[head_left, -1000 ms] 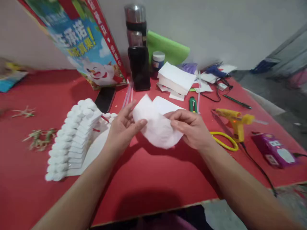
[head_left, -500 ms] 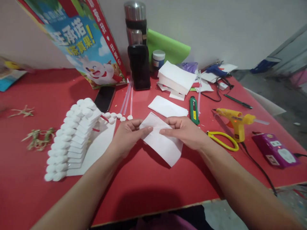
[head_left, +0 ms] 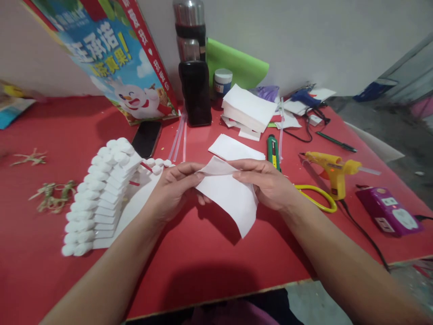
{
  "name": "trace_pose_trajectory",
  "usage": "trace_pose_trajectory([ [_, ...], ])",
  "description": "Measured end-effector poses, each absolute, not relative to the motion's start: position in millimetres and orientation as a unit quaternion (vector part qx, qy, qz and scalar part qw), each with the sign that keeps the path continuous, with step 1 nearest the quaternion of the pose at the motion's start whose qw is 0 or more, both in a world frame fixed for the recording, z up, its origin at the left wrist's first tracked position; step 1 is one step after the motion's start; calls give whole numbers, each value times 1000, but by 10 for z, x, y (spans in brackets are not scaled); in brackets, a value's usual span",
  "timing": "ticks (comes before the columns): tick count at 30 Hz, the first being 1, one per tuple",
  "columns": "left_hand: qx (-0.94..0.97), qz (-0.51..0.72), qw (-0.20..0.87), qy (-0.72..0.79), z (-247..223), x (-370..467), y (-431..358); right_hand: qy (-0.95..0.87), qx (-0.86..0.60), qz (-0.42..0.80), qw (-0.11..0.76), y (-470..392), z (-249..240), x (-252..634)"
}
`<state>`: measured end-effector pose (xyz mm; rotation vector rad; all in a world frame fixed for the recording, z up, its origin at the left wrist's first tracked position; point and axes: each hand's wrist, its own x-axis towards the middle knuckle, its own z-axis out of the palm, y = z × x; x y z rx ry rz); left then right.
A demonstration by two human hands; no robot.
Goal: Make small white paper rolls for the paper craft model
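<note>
A white sheet of paper is held up over the red table, with a crease running across its upper part and its lower corner curling down. My left hand pinches its left edge between thumb and fingers. On the right side, my right hand grips the same sheet, thumb on top near the crease. Just beyond the hands lies a small stack of white paper. To the left, a white model of stepped card pieces and round white pads rests on a white base.
A green cutter, yellow pliers handles, a yellow glue gun and a purple power box lie right. Behind stand a steel flask, a dark phone and a printed box. More paper lies at the back.
The upper part of the sheet is now bent along a crease, and its lower part curves more. Both hands have shifted slightly, with the thumbs farther apart.
</note>
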<state>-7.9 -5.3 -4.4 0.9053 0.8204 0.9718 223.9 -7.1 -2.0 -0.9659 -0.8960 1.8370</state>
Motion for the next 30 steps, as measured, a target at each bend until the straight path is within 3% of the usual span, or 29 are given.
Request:
trace_pose_trajectory([
  [9, 414, 427, 736, 323, 19, -119, -65, -408, -376, 715, 425, -108, -6, 2235],
  [18, 452, 296, 738, 403, -67, -124, -43, -588, -420, 584, 370, -136, 45, 2290],
  [24, 500, 292, 708, 404, 26, -90, -66, -577, -423, 601, 356, -136, 84, 2309],
  [30, 520, 295, 676, 431, 102, -66, -80, -533, -482, 636, 282, -136, 5, 2255],
])
